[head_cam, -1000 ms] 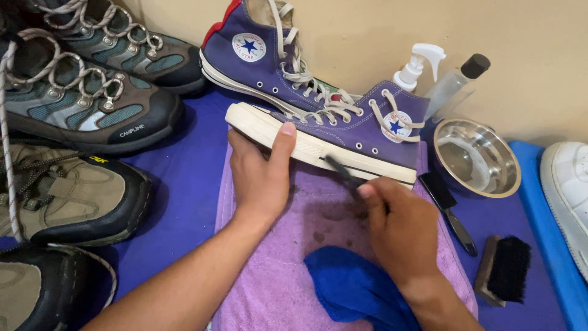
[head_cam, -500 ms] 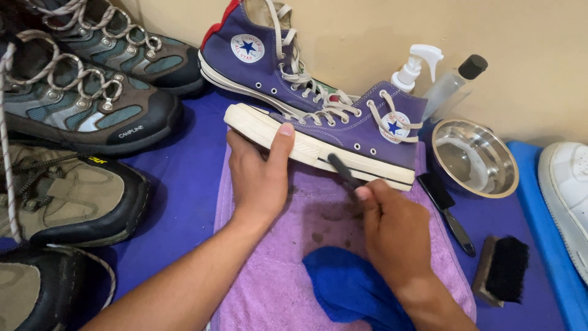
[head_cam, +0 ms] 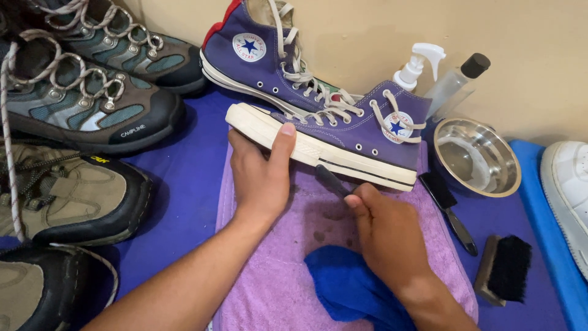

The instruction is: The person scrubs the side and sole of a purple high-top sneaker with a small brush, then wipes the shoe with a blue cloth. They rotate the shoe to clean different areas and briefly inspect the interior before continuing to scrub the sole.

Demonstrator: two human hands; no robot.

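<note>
On the purple towel, the left hand grips the purple canvas high-top shoe. The right hand pinches a dark brush handle. At three o'clock sits a shiny metal bowl; I cannot tell what is inside.

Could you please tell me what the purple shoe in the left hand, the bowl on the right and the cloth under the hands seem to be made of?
Purple shoe: apparently canvas, matte and woven, with stitched seams; its off-white sole looks like rubber.
Bowl: probably stainless steel, shiny with reflections.
Lilac cloth: looks like soft towel fabric, possibly microfibre; fuzzy, with dark spots.
</note>
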